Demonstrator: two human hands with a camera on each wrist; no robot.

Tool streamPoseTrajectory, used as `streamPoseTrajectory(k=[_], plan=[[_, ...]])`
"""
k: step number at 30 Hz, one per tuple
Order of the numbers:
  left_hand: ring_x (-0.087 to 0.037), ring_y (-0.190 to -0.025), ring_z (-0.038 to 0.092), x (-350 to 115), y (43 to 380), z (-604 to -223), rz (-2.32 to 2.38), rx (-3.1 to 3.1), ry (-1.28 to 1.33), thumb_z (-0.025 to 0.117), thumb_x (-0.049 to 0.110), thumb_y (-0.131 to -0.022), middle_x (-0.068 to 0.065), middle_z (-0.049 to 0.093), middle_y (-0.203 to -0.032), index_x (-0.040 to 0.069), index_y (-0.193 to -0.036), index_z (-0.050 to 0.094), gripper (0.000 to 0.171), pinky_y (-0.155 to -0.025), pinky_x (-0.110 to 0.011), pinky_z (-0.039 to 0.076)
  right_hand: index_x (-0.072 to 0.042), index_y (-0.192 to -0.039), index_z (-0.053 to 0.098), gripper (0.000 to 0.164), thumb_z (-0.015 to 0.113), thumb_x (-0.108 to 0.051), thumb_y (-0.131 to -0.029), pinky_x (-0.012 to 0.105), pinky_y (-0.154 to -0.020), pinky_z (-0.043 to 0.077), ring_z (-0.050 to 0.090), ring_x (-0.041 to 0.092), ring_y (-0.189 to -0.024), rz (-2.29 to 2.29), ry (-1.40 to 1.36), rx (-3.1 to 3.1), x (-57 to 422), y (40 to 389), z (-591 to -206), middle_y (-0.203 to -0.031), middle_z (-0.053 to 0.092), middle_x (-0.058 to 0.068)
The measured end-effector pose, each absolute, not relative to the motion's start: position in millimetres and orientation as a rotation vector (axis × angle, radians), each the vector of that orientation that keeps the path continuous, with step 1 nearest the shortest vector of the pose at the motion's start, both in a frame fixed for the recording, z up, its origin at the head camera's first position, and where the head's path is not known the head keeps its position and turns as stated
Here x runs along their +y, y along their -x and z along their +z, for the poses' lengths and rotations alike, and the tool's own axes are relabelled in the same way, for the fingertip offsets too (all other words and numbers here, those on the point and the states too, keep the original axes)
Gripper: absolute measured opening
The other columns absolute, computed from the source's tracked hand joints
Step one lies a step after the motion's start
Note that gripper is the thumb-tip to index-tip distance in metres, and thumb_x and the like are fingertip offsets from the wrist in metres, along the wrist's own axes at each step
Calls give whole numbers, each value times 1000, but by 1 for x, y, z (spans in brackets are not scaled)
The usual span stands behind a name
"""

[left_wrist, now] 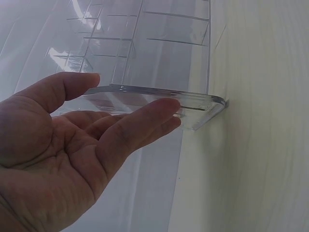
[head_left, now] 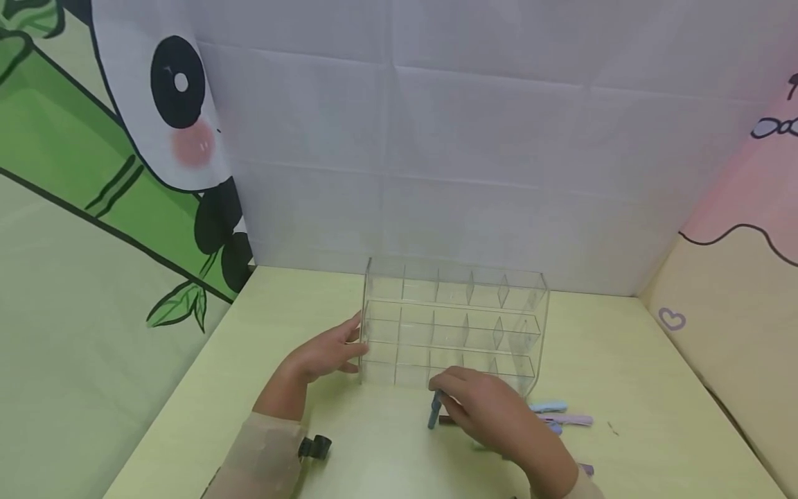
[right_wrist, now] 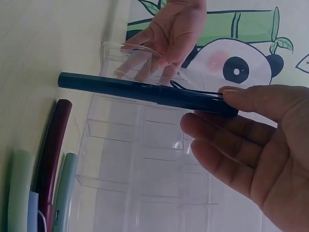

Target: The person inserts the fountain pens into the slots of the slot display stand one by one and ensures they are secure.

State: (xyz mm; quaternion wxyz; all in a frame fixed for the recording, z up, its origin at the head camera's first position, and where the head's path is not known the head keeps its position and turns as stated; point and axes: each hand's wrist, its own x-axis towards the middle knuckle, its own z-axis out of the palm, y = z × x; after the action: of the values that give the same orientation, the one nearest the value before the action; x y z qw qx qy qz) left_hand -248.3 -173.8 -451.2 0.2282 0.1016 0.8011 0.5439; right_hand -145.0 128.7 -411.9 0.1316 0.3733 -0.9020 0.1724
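Note:
A clear acrylic organizer (head_left: 449, 315) with tiers of small compartments stands on the table. My left hand (head_left: 330, 350) is at its left side; in the left wrist view the thumb (left_wrist: 82, 83) and nearly straight fingers (left_wrist: 140, 121) lie against the clear side panel (left_wrist: 159, 92). My right hand (head_left: 483, 409), in front of the organizer, pinches a dark blue pen (head_left: 434, 410) near its clip end. The right wrist view shows this pen (right_wrist: 145, 92) between thumb and fingers, its other end pointing away from the hand. In the head view the pen hangs tilted, close to upright.
Several pens lie right of and under my right hand, among them a light blue one (head_left: 548, 406), a lilac one (head_left: 576, 419) and a dark red one (right_wrist: 53, 150). A black fitting (head_left: 315, 447) sits by the left sleeve. A white cloth (head_left: 449, 138) hangs behind the organizer.

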Motion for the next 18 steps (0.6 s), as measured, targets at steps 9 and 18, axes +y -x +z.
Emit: streamPoseTrajectory(k=[9, 18], plan=[[-44, -127, 52, -174, 248, -453, 1503, 2196, -318, 55, 29, -101, -21, 13, -163, 27, -159, 1, 79, -106, -53, 42, -20, -112, 67, 18, 62, -13, -96, 25, -75, 56, 65, 2, -86, 547, -1103, -2612, 123, 152, -423, -104, 70, -11], [-44, -128, 52, -173, 248, -453, 1503, 2201, -313, 55, 28, -101, -20, 13, -163, 27, -159, 1, 79, -106, -52, 43, -20, -112, 66, 19, 64, -13, -95, 24, -74, 56, 64, 4, -87, 564, -1102, -2576, 122, 157, -433, -105, 69, -11]])
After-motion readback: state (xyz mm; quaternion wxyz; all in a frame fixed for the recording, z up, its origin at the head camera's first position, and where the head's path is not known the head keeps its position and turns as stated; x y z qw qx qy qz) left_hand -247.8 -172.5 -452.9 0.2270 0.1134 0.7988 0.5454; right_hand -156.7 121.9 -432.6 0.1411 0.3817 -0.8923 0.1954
